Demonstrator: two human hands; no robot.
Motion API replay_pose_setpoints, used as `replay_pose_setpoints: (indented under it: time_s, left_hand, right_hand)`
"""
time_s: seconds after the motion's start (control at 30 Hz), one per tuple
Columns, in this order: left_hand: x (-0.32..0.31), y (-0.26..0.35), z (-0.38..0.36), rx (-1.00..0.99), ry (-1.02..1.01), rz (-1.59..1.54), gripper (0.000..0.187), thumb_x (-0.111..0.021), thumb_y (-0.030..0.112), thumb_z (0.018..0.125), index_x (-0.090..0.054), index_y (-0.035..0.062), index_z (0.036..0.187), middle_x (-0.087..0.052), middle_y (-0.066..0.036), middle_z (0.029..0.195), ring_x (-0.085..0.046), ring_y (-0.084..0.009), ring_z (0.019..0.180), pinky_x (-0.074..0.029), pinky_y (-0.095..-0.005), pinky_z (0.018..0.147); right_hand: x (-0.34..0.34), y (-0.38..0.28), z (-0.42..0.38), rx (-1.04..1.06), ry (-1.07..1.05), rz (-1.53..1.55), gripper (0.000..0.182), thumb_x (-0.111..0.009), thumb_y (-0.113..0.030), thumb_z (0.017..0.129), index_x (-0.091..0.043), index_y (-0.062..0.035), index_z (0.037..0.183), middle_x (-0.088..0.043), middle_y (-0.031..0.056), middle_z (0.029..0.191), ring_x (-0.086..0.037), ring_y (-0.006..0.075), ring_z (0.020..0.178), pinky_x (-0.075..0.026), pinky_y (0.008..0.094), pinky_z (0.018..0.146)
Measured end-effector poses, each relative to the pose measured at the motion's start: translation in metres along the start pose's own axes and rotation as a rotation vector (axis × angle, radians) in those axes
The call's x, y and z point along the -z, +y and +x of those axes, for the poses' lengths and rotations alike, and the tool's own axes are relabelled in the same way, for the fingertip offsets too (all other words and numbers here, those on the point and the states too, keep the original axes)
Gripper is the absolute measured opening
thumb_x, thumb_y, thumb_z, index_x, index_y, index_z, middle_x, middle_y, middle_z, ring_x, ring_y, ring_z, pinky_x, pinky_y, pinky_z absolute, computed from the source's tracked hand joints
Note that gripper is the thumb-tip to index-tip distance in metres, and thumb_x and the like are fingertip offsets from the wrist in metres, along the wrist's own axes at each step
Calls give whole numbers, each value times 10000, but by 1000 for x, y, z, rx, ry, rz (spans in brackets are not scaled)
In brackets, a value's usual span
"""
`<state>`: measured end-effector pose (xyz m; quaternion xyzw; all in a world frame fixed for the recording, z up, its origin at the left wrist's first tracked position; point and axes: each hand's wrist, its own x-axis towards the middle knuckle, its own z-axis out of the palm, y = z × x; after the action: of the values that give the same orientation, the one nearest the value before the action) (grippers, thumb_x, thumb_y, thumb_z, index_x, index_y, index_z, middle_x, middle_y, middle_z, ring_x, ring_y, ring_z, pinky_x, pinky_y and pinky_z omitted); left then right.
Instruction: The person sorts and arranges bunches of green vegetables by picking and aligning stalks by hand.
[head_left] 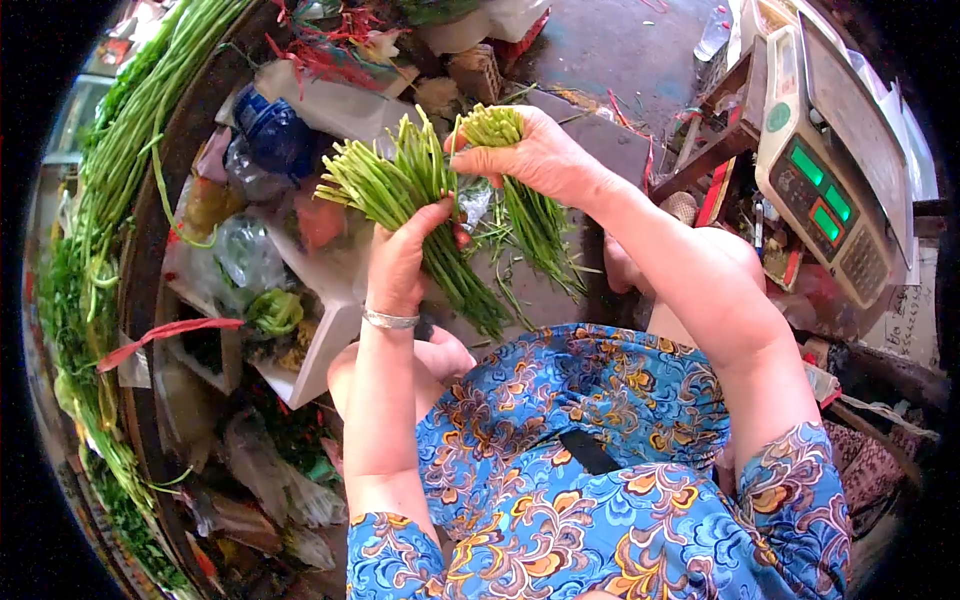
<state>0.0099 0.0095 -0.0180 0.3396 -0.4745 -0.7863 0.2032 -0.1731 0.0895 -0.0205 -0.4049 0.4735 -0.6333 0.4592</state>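
My left hand [408, 250], with a silver bracelet at the wrist, is wrapped round a thick bunch of green stalks [385, 182]. The pale cut ends fan out up and to the left, and the darker part hangs down to the right. Just to the right, my right hand [528, 158] grips a second, narrower bunch of green stalks [537, 225] near its cut ends. The two bunches are close together at the top. Loose bits of stalk lie on the grey surface [600, 290] below them.
Long green vegetables [125, 150] line the left edge. A white foam box [322, 352], plastic bags [245, 260] and a blue container [272, 130] stand left of my hands. On the right is a scale [820, 170] with green displays, beside a wooden stool [715, 130].
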Motion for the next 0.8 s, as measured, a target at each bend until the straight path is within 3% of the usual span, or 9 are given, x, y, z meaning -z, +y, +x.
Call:
replay_pose_setpoints:
  time_s: [0.1, 0.17, 0.27, 0.33, 0.4, 0.47, 0.57, 0.67, 0.8]
  left_hand:
    - [-4, -1, -2, 11, 15, 25, 165, -649, 57, 826, -607, -12, 971, -629, -75, 774, -606, -160, 600, -515, -272, 536]
    - [-4, -1, -3, -30, 10, 34, 155, -661, 59, 818, -606, -9, 946, -626, -68, 768, -603, -158, 600, -508, -266, 531]
    - [4, -1, -2, -69, 63, 94, 160, -676, 63, 806, -608, -9, 932, -625, -65, 759, -599, -159, 595, -503, -267, 530]
    - [6, 1, -2, -100, 78, 92, 165, -686, 64, 798, -609, -11, 924, -625, -61, 762, -594, -160, 587, -499, -270, 529]
    - [14, 2, -1, -95, 88, 88, 232, -710, 25, 763, -606, 7, 970, -639, -50, 849, -611, -161, 642, -527, -281, 522]
    - [17, 3, -2, -119, 103, 82, 219, -718, 23, 753, -616, 8, 947, -641, -46, 826, -611, -158, 642, -525, -280, 520]
    - [30, 1, 0, -165, 227, 98, 165, -723, 26, 751, -637, 12, 891, -638, -38, 758, -609, -156, 623, -521, -281, 505]
    - [40, 2, 2, -155, 328, 49, 196, -720, 7, 745, -630, 14, 918, -645, -55, 804, -606, -162, 603, -518, -280, 488]
    - [42, 3, -1, -180, 373, 26, 194, -704, 10, 760, -627, 11, 938, -648, -63, 825, -612, -167, 629, -520, -281, 514]
  right_hand:
    - [-1, 2, 0, 2, 71, -21, 131, -707, -146, 821, -650, -46, 884, -587, -45, 722, -509, 52, 609, -413, 215, 546]
    - [2, 1, 1, 95, 219, -36, 119, -689, -122, 819, -612, -48, 768, -557, -39, 642, -489, 68, 546, -397, 238, 498]
    - [11, -7, 1, 103, 309, 3, 109, -674, -106, 826, -606, -55, 758, -550, -39, 638, -488, 69, 544, -396, 238, 503]
    - [22, -9, 1, 88, 340, 11, 124, -689, -167, 828, -612, -74, 800, -546, -31, 649, -501, 71, 581, -394, 231, 574]
    - [32, -11, 1, 135, 414, -5, 126, -695, -170, 818, -614, -75, 804, -546, -24, 648, -500, 82, 574, -395, 235, 579]
    - [43, -14, 2, 196, 520, 0, 145, -681, -161, 797, -589, -86, 712, -541, -21, 608, -500, 97, 555, -389, 261, 555]
    - [72, -18, 0, 219, 603, 120, 114, -681, -166, 784, -599, -101, 739, -565, -5, 623, -529, 109, 580, -405, 271, 566]
    - [80, -29, -3, 163, 745, 176, 99, -676, -152, 779, -598, -102, 746, -571, 1, 637, -546, 120, 591, -423, 278, 578]
    - [94, -33, -5, 262, 699, 182, 100, -682, -133, 763, -649, -67, 831, -637, 34, 742, -589, 142, 664, -452, 282, 622]
